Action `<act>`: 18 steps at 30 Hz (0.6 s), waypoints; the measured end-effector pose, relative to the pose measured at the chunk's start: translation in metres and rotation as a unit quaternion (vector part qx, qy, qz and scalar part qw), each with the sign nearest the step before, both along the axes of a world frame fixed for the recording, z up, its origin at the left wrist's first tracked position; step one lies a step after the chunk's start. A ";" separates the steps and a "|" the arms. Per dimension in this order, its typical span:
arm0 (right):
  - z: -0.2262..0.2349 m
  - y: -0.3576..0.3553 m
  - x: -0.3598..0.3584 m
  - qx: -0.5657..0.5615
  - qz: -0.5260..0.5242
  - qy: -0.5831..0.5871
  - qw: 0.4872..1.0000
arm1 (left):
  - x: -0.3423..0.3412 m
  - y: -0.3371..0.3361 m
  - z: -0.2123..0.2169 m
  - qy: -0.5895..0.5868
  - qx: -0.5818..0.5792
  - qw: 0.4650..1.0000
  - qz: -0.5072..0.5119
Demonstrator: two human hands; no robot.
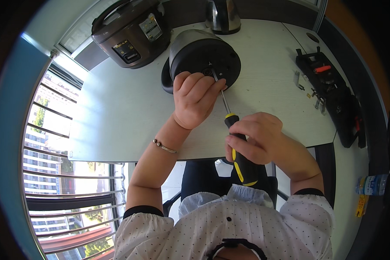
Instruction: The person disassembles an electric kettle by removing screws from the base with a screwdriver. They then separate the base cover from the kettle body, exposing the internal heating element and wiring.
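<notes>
Where a brown pressure cooker point(132, 37) stands, to the left of and behind the tipped kettle point(206, 54), neither hand touches it. Left hand point(193, 99): set at the near left edge of the kettle's base, the closer of the two hands to it, fingers curled and fingertips closed about the metal shaft just short of the tip. Screwdriver point(232, 122): long axis running from the kettle's dark base toward the person, slanting slightly right, so that the shaft crosses the left fingertips and the butt points away from the kettle; contact between tip and base cannot be told. Right hand point(260, 136): to the right of and nearer the person than the kettle, fingers bent around the black-and-yellow handle. Well to the kettle's right: an opened tool case point(345, 106)
</notes>
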State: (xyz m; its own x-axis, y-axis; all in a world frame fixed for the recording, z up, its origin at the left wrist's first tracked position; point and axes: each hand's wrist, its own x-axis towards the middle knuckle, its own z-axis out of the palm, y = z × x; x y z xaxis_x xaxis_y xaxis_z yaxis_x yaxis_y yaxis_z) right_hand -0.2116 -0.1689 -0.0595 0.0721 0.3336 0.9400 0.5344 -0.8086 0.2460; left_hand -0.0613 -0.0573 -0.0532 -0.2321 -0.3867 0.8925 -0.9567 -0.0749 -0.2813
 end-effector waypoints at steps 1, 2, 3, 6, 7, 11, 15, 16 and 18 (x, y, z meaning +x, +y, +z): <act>0.000 0.000 0.000 0.000 0.002 0.000 1.000 | 0.000 0.000 0.000 0.000 0.000 1.000 -0.001; 0.001 0.000 -0.001 0.001 0.001 0.002 1.000 | 0.000 0.000 0.000 0.001 0.001 1.000 -0.002; 0.001 0.000 -0.001 0.002 0.001 0.005 1.000 | 0.001 0.000 0.000 0.001 0.001 1.000 -0.003; 0.003 -0.001 -0.002 0.004 0.002 0.007 1.000 | -0.001 -0.003 0.000 0.024 -0.017 1.000 0.006; 0.004 -0.001 -0.003 0.004 0.003 0.007 1.000 | -0.001 -0.003 0.000 0.029 -0.021 0.999 0.014; 0.007 -0.001 -0.006 0.008 0.022 0.015 1.000 | 0.002 -0.005 -0.001 0.053 -0.021 0.997 0.058; 0.012 -0.001 -0.008 0.028 0.053 0.034 0.998 | 0.006 -0.003 -0.003 0.071 -0.018 0.992 0.104; 0.014 -0.002 -0.010 0.034 0.060 0.041 0.997 | 0.006 -0.003 -0.003 0.072 -0.016 0.992 0.107; 0.019 -0.004 -0.015 0.035 0.064 0.067 0.995 | 0.006 -0.004 -0.003 0.075 -0.012 0.991 0.112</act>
State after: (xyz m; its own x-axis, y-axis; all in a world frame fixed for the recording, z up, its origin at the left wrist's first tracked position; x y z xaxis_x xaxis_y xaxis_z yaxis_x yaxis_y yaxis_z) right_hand -0.2267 -0.1732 -0.0409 0.1591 0.2823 0.9460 0.6590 -0.7439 0.1112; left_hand -0.0554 -0.0610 -0.0560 -0.0076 -0.3924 0.9198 -0.9463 -0.2946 -0.1335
